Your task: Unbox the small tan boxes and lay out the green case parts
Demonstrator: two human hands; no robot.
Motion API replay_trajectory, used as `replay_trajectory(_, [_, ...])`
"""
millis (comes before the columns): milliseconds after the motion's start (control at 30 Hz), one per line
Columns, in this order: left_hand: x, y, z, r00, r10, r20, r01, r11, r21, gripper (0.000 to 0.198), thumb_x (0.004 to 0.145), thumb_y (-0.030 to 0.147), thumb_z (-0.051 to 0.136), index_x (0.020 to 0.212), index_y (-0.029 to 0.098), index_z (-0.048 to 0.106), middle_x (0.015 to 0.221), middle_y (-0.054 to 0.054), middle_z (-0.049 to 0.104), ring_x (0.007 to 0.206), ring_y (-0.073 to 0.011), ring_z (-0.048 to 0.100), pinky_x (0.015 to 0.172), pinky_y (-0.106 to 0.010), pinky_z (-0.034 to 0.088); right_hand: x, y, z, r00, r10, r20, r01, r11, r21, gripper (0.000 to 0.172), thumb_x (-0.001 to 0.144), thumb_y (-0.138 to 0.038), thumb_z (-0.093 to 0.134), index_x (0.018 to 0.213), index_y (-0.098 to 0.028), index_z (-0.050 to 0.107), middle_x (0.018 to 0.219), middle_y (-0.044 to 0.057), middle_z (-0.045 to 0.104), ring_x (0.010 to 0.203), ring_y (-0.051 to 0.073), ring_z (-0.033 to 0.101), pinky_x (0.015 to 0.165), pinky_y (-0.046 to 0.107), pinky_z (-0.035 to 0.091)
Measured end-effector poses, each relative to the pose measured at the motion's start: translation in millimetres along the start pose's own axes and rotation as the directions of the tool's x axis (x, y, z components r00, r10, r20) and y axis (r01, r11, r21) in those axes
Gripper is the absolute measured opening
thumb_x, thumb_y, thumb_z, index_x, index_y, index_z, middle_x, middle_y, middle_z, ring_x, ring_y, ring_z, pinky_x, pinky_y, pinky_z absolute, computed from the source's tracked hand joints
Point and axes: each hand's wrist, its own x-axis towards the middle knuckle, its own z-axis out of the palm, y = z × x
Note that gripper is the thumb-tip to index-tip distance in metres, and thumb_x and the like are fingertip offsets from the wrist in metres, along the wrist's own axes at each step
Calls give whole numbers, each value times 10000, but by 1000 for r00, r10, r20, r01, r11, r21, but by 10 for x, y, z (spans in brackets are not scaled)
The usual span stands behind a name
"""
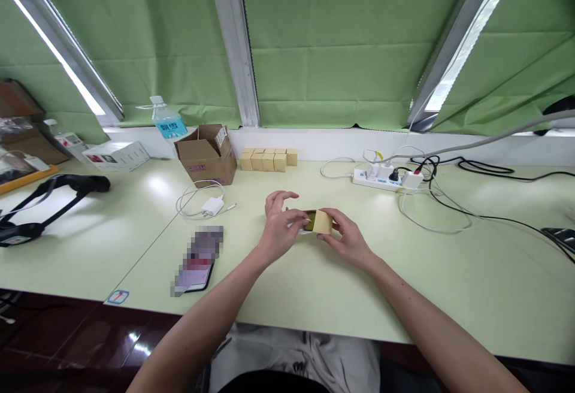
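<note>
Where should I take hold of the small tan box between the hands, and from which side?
Best, I think, to grip the outer walls of the small tan box near its right end, coming from the person's right, as the right hand does, thumb and fingers opposed. Its dark opening faces the left hand, so this grip leaves that side accessible.

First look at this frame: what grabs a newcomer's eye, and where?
Mid-desk, the right hand holds a small box, with the left hand at its open end. Behind, green blinds fill the top of the view. At the back, left of centre, stand a brown carton and a blue-labelled bottle.
</note>
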Motion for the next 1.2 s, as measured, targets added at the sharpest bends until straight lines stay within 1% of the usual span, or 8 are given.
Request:
replay_trajectory(167, [59,12,-48,986,-60,-156,33,986,-166,77,993,222,663,932,230,709,1246,-102,657,1295,-274,568,1125,-505,483,8,77,-19,996,56,-65,-53,998,46,489,922,-434,759,1370,-317,603,1344,92,683,1178,285,676,997,496,633])
replay_trajectory(333, [107,-48,-54,952,-266,-149,147,828,-541,210,1050,427,617,1013,221,600,1211,-118,735,1183,-243,696,1045,-434,549,32,137,-66,991,95,-93,-90,994,55,528,893,-482,773,1357,-290,608,1330,100,684,1148,284,677,996,504,629])
replay_trajectory(433, [127,-80,-56,928,-330,-176,163,782,-602,322,1022,529,644,1026,216,570,1176,-121,752,1075,-227,730,924,-381,590,72,191,-128,978,158,-138,-151,986,66,551,856,-517,796,1312,-273,606,1278,94,690,1112,281,677,1004,526,614])
replay_trajectory(533, [128,-95,-63,939,-308,-153,180,820,-544,327,1029,533,627,1034,210,581,1182,-118,750,1057,-219,728,894,-366,594,118,259,-228,938,260,-231,-238,964,117,608,789,-565,842,1254,-265,589,1227,85,686,1073,278,671,974,521,614])
replay_trajectory(667, [72,-58,-59,964,-235,122,261,918,-298,146,1062,334,548,1044,215,630,1111,-76,759,994,-196,713,911,-365,575,149,308,-352,874,345,-341,-265,928,260,690,709,-621,893,1188,-266,547,1212,89,671,1092,286,670,878,445,627])
replay_trajectory(833, [-12,30,-33,856,-198,477,200,979,49,158,1043,220,488,1068,241,643,1048,-38,757,930,-202,695,858,-355,544,148,283,-363,825,467,-319,-321,851,416,777,626,-616,960,1179,-286,525,1148,68,718,1072,276,695,913,435,601])
replay_trajectory(1067, [-20,57,-41,796,-163,583,100,985,140,193,1048,208,447,1084,241,634,1072,-25,752,946,-204,694,806,-319,500,149,233,-288,835,496,-239,-365,824,433,917,592,-631,980,1318,-298,531,1153,67,735,1025,277,712,902,444,606])
replay_trajectory(1200, [-15,81,-61,778,-181,601,118,983,144,171,1028,219,480,1067,250,644,1075,-16,762,949,-208,696,784,-317,485,146,220,-265,874,451,-181,-319,814,486,848,632,-581,979,1321,-316,563,1272,59,703,1095,264,693,882,390,616])
